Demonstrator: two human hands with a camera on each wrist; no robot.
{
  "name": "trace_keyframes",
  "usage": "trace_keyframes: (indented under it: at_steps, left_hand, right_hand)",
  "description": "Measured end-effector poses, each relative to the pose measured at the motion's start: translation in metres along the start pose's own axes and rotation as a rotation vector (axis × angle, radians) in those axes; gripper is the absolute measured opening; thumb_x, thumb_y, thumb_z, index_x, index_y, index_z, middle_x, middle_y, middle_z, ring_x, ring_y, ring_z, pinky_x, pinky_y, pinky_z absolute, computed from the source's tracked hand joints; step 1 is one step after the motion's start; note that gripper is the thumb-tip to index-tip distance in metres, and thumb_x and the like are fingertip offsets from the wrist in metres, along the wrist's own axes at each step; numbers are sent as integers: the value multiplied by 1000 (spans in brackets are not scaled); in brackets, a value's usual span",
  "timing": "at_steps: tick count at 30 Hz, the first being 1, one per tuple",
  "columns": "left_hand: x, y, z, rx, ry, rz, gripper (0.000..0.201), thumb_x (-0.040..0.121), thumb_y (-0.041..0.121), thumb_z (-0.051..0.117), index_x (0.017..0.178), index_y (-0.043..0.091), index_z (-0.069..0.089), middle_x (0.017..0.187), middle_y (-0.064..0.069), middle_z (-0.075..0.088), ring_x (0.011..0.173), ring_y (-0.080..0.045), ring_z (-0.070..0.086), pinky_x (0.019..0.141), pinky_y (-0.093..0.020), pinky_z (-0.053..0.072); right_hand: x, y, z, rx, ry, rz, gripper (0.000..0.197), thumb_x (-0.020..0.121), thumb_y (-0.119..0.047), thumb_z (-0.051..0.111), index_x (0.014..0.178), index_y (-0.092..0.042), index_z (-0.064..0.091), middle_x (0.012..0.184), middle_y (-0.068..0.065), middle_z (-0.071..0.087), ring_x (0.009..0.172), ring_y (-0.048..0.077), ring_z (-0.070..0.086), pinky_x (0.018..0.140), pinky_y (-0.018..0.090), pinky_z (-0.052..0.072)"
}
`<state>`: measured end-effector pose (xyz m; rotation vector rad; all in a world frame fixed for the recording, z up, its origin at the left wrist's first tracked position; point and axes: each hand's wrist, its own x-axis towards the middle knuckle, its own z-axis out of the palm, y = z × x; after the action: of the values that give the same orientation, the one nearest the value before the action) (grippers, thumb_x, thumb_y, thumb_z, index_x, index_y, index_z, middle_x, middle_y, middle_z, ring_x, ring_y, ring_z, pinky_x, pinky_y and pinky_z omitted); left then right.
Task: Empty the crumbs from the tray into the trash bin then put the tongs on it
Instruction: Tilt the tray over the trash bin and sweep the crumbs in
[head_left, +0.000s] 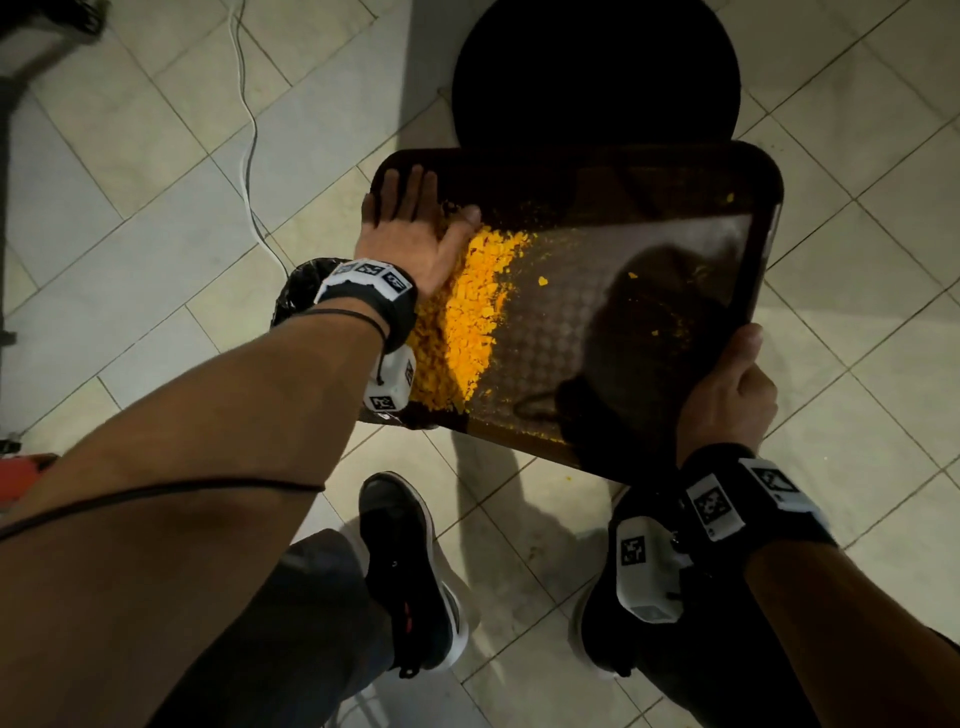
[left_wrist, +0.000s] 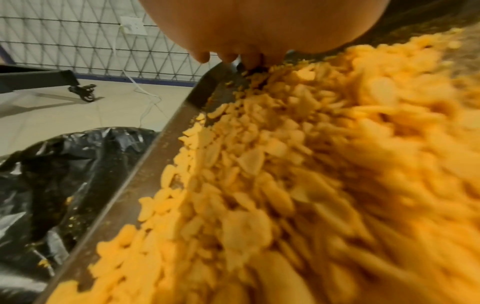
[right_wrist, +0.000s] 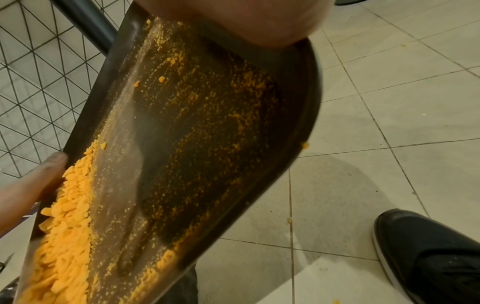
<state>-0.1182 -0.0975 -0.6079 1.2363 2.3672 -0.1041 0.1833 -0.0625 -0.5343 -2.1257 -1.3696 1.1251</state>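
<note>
A dark rectangular tray (head_left: 623, 208) is tilted, its left edge lowered over a trash bin lined with a black bag (head_left: 293, 291). Orange crumbs (head_left: 457, 332) are heaped along that low left side. My left hand (head_left: 410, 223) lies flat on the tray with straight fingers, its edge against the heap. In the left wrist view the crumbs (left_wrist: 285, 185) pile against the tray rim (left_wrist: 155, 154) above the bag (left_wrist: 52, 174). My right hand (head_left: 727, 400) grips the tray's raised near right edge, thumb on top. Fine orange dust (right_wrist: 207, 123) covers the tray floor. No tongs are in view.
A round black stool top (head_left: 597, 73) stands just beyond the tray. A white cable (head_left: 249, 130) runs over the tiled floor at the left. My black shoes (head_left: 410, 571) stand below the tray. A few stray crumbs (right_wrist: 289, 220) lie on the tiles.
</note>
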Motion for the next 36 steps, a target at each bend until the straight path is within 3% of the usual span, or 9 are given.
trace_keyframes:
  at_steps: [6, 12, 15, 17, 20, 24, 27, 31, 36]
  left_hand:
    - [-18, -36, 9, 10, -47, -11, 94, 87, 78, -9, 159, 17, -1, 167, -4, -5, 153, -24, -7, 123, -48, -2]
    - [-96, -44, 62, -104, -78, -54, 85, 92, 74, -5, 158, 20, -4, 165, 1, -10, 152, -18, -14, 122, -41, -7]
    - [-123, -44, 74, -201, -21, -107, 84, 93, 72, -1, 159, 20, 5, 167, -1, 0, 153, -19, -7, 124, -46, 1]
    - [-132, -29, 69, -240, 56, -85, 77, 97, 67, 6, 159, 20, 4, 167, -1, -2, 153, -20, -8, 124, -47, 3]
    - [-139, 25, 57, -169, 102, 139, 67, 103, 57, 14, 158, 22, -1, 164, 1, -14, 151, -22, -14, 124, -43, -4]
    - [-132, 118, 53, -68, 149, 551, 61, 103, 41, 32, 156, 15, 22, 166, -6, 13, 153, -32, 8, 122, -51, 12]
    - [-114, 173, 48, 70, 142, 687, 60, 101, 38, 24, 157, 16, 23, 166, -4, 16, 153, -30, 11, 121, -52, 11]
    - [-89, 189, 38, 135, 112, 564, 67, 102, 50, 19, 159, 17, 10, 167, -1, 6, 154, -28, 3, 121, -53, 6]
    - [-71, 129, 40, 44, 75, 321, 78, 97, 67, 8, 158, 22, -6, 167, 2, -9, 153, -24, -10, 121, -53, -4]
  right_hand:
    - [-1, 3, 1, 15, 24, -6, 65, 103, -48, 21, 108, 1, 64, 91, 7, 53, 85, 23, 49, 73, 26, 33]
    - [-1, 5, 1, 36, 24, -8, 66, 103, -50, 21, 99, -1, 65, 89, 10, 58, 85, 26, 55, 71, 28, 36]
    - [-1, 7, 2, 53, 21, 7, 68, 102, -53, 21, 101, -1, 65, 92, 10, 61, 86, 26, 57, 72, 27, 38]
    - [-1, 7, 2, 57, 7, 18, 68, 102, -53, 20, 104, -1, 65, 93, 10, 61, 87, 25, 56, 72, 26, 38]
    - [-3, 5, 2, 50, 4, 21, 68, 102, -52, 19, 107, -2, 65, 99, 13, 64, 88, 24, 56, 72, 26, 37]
    - [-4, 2, 1, 37, 18, 11, 65, 103, -49, 20, 111, -3, 65, 108, 18, 64, 91, 25, 55, 73, 26, 34]
    - [-3, 4, 0, 33, 10, -19, 64, 103, -48, 21, 110, -3, 66, 112, 22, 65, 89, 24, 54, 75, 27, 34]
    - [0, 2, -3, 14, 7, 2, 64, 104, -48, 22, 109, -2, 66, 110, 22, 64, 84, 20, 47, 70, 26, 31]
    - [-2, 3, 0, 43, 5, 13, 64, 103, -50, 21, 109, -4, 65, 95, 8, 57, 87, 23, 52, 73, 26, 35]
